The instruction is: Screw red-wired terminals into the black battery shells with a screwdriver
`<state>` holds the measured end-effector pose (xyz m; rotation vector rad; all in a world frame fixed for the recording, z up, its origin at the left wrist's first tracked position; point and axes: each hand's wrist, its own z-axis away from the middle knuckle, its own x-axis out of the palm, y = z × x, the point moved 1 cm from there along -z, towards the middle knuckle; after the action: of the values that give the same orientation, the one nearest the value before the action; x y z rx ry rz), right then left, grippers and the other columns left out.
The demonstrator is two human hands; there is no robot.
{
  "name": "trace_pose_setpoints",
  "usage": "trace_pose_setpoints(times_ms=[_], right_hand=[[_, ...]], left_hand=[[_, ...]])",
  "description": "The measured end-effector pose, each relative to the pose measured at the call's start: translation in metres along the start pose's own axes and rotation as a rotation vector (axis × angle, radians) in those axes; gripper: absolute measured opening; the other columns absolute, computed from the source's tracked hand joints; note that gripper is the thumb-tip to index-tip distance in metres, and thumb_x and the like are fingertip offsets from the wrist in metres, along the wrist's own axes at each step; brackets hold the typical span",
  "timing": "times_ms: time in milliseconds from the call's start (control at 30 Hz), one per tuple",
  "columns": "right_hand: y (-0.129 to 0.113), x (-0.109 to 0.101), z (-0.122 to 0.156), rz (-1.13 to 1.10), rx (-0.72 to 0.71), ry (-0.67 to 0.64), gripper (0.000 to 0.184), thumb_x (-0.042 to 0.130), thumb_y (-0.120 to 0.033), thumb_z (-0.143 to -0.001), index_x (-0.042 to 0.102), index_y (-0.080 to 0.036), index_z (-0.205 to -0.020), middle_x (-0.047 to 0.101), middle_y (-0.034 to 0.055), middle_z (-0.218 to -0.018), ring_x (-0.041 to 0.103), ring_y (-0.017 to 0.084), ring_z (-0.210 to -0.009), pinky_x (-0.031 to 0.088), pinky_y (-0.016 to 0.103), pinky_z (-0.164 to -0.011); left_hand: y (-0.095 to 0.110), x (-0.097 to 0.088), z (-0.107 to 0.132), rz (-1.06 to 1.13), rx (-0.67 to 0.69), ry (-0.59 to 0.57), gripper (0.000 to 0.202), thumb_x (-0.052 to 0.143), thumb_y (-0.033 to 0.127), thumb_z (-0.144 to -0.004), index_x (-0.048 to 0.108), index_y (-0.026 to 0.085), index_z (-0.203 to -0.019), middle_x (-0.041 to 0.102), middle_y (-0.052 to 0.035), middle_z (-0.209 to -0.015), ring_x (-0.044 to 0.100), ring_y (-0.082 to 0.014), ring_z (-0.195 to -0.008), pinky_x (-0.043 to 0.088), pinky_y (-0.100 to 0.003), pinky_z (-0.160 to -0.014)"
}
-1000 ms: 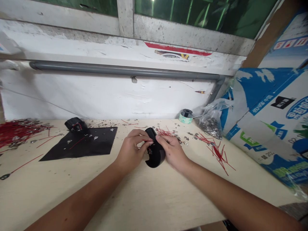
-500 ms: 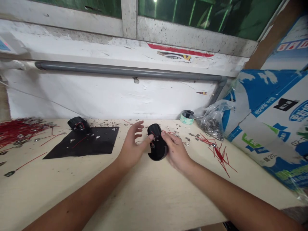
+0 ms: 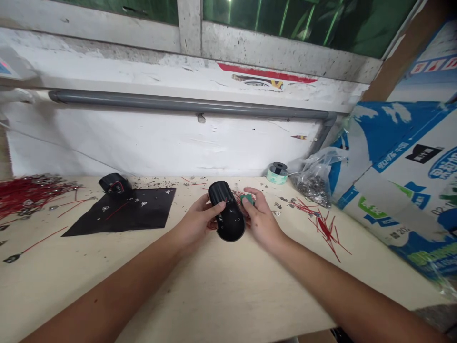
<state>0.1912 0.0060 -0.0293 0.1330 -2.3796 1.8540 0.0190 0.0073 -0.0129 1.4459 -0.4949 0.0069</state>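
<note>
My left hand (image 3: pixel 197 215) is closed round a long black plastic housing (image 3: pixel 231 221), its thumb lying across the upper face. The housing is rounded at the near end and ribbed toward the far end, and a small bit of red shows near the thumb tip. Just to the right, my right hand (image 3: pixel 263 220) pinches a small green piece (image 3: pixel 247 198) between thumb and fingers. What kind of piece it is I cannot make out. Behind it, thin red wires (image 3: pixel 238 194) lie on the table, partly hidden by the hands.
A black mat (image 3: pixel 124 216) with small metal bits lies left, a black part (image 3: pixel 114 183) at its back edge. Red wires with metal tabs (image 3: pixel 32 193) are heaped far left. At right are a tape roll (image 3: pixel 276 177), a bag of metal pieces (image 3: pixel 312 186) and a blue-white carton (image 3: pixel 403 190).
The black housing has passed from my right hand into my left and now shows a more closed face. The green piece has come into view in my right hand.
</note>
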Motion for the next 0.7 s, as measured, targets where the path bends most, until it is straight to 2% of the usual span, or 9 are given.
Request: trace_pose_setpoints(times_ms=[100, 200, 267, 367, 433, 533, 600, 700], right_hand=[[-0.008, 0.000, 0.000, -0.002, -0.011, -0.026, 0.035, 0.065, -0.055, -0.086, 0.049, -0.024, -0.091, 0.051, -0.0057, -0.066, 0.040, 0.012, -0.054, 0.033, 0.023, -0.050], [-0.015, 0.003, 0.000, 0.023, -0.016, -0.113, 0.040, 0.065, -0.057, -0.086, 0.046, -0.022, -0.079, 0.050, -0.0046, -0.066, 0.039, 0.012, -0.055, 0.032, 0.024, -0.051], [-0.017, 0.003, 0.000, 0.074, -0.046, -0.120, 0.041, 0.068, -0.055, -0.084, 0.049, -0.021, -0.074, 0.050, -0.0034, -0.066, 0.042, 0.012, -0.059, 0.035, 0.025, -0.055], [-0.018, 0.003, -0.001, 0.109, -0.046, -0.121, 0.041, 0.072, -0.054, -0.081, 0.054, -0.019, -0.067, 0.049, -0.0031, -0.062, 0.042, 0.012, -0.058, 0.034, 0.026, -0.056], [-0.017, 0.003, -0.001, 0.062, 0.011, -0.144, 0.039, 0.076, -0.052, -0.077, 0.060, -0.018, -0.067, 0.053, -0.0022, -0.063, 0.044, 0.012, -0.057, 0.035, 0.027, -0.057], [-0.016, 0.004, -0.001, -0.004, 0.037, -0.138, 0.031, 0.083, -0.044, -0.070, 0.069, -0.018, -0.079, 0.057, -0.0027, -0.063, 0.049, 0.013, -0.058, 0.040, 0.028, -0.061], [-0.015, 0.004, -0.002, 0.008, -0.006, -0.110, 0.030, 0.084, -0.040, -0.068, 0.070, -0.019, -0.084, 0.053, -0.0056, -0.057, 0.046, 0.012, -0.054, 0.040, 0.029, -0.061], [-0.012, 0.004, -0.002, 0.058, -0.062, -0.080, 0.027, 0.083, -0.038, -0.068, 0.067, -0.019, -0.078, 0.046, -0.0081, -0.052, 0.040, 0.010, -0.050, 0.036, 0.028, -0.057]], left_hand=[[0.004, 0.000, 0.000, -0.093, 0.065, 0.095, 0.044, 0.077, 0.041, -0.078, 0.056, 0.021, -0.111, 0.064, -0.0049, -0.097, 0.059, -0.0136, -0.072, 0.041, -0.022, -0.056], [0.008, 0.001, 0.002, -0.213, 0.121, 0.161, 0.044, 0.073, 0.042, -0.081, 0.052, 0.023, -0.114, 0.065, -0.0086, -0.107, 0.064, -0.0184, -0.080, 0.044, -0.022, -0.053], [0.007, 0.002, 0.002, -0.268, 0.127, 0.167, 0.043, 0.071, 0.043, -0.082, 0.051, 0.022, -0.115, 0.066, -0.0104, -0.110, 0.066, -0.0204, -0.082, 0.046, -0.023, -0.053], [0.005, 0.003, 0.003, -0.304, 0.125, 0.118, 0.041, 0.069, 0.043, -0.084, 0.051, 0.022, -0.115, 0.068, -0.0096, -0.106, 0.067, -0.0197, -0.078, 0.047, -0.025, -0.055], [0.004, 0.003, 0.004, -0.324, 0.115, 0.087, 0.041, 0.068, 0.042, -0.085, 0.050, 0.022, -0.116, 0.069, -0.0079, -0.101, 0.067, -0.0185, -0.077, 0.048, -0.025, -0.057], [0.003, 0.003, 0.004, -0.357, 0.096, 0.072, 0.043, 0.068, 0.043, -0.086, 0.049, 0.022, -0.119, 0.069, -0.0052, -0.093, 0.066, -0.0171, -0.074, 0.047, -0.024, -0.056], [0.002, 0.002, 0.005, -0.357, 0.094, 0.052, 0.044, 0.067, 0.044, -0.086, 0.048, 0.022, -0.119, 0.068, -0.0039, -0.090, 0.065, -0.0160, -0.073, 0.047, -0.023, -0.055], [0.000, 0.002, 0.005, -0.323, 0.082, 0.019, 0.043, 0.066, 0.045, -0.087, 0.047, 0.022, -0.119, 0.065, -0.0026, -0.089, 0.063, -0.0149, -0.071, 0.046, -0.023, -0.055]])
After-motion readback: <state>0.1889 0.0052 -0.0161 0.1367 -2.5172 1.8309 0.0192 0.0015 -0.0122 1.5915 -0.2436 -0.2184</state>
